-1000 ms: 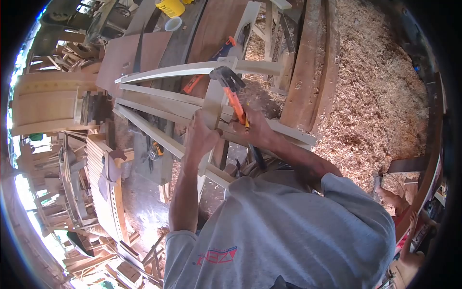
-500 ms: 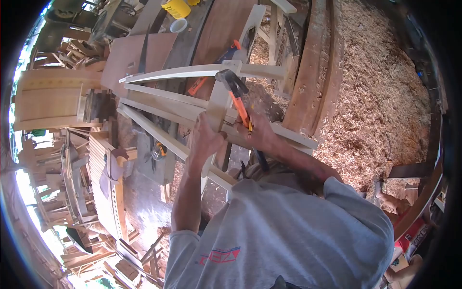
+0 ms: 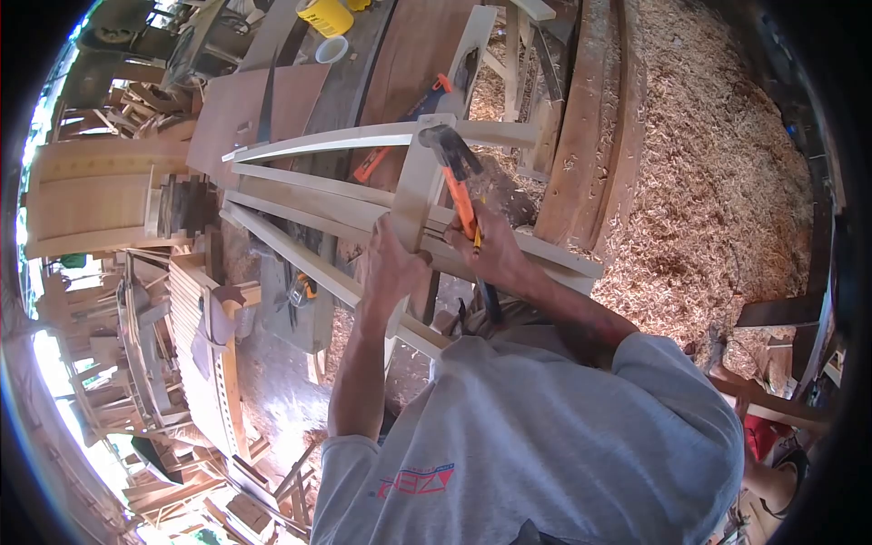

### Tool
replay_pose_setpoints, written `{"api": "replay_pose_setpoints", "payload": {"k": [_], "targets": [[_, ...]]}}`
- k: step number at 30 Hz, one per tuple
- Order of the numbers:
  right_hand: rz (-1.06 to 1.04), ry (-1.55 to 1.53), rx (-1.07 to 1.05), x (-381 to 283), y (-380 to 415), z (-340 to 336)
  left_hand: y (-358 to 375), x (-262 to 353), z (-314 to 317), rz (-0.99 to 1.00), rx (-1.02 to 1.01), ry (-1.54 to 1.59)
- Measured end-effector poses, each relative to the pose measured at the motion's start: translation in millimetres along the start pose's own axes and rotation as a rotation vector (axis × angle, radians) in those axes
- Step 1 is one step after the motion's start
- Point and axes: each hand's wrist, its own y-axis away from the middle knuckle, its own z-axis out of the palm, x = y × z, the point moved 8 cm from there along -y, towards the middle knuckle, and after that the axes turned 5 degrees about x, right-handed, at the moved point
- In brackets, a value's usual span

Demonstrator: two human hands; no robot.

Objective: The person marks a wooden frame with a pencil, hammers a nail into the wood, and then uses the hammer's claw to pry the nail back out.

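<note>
A hammer [image 3: 460, 200] with an orange and black handle is held in my right hand [image 3: 493, 243], fingers wrapped round the grip. Its dark head overlaps the upper end of a pale wooden crosspiece [image 3: 417, 186], near the joint with a curved rail [image 3: 336, 141]. A thin yellow stick like a pencil [image 3: 478, 238] shows beside my right fingers. My left hand [image 3: 392, 259] is closed on the crosspiece, lower down. Several long pale slats [image 3: 304, 259] of the wooden frame run out to the left, and the crosspiece lies across them.
An orange and dark blue tool [image 3: 371, 163] lies behind the frame on the workbench. Beyond it stand a yellow container [image 3: 325, 16] and a white cup [image 3: 331, 49]. Wood shavings [image 3: 699, 154] cover the ground on the right. Another person [image 3: 767, 472] shows at lower right.
The hammer head has shifted slightly right over the crosspiece's end. Both hands keep their holds. The person at lower right has changed position.
</note>
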Motion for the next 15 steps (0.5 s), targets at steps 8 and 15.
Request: {"api": "replay_pose_setpoints", "payload": {"k": [8, 15], "targets": [[0.011, 0.031, -0.018, 2.8, 6.0, 6.5, 8.1, 14.3, -5.0, 0.255, 0.077, -0.03], [0.016, 0.073, 0.024, 0.1, 5.1, 4.9, 4.3, 13.8, -3.3, 0.237, -0.097, -0.044]]}}
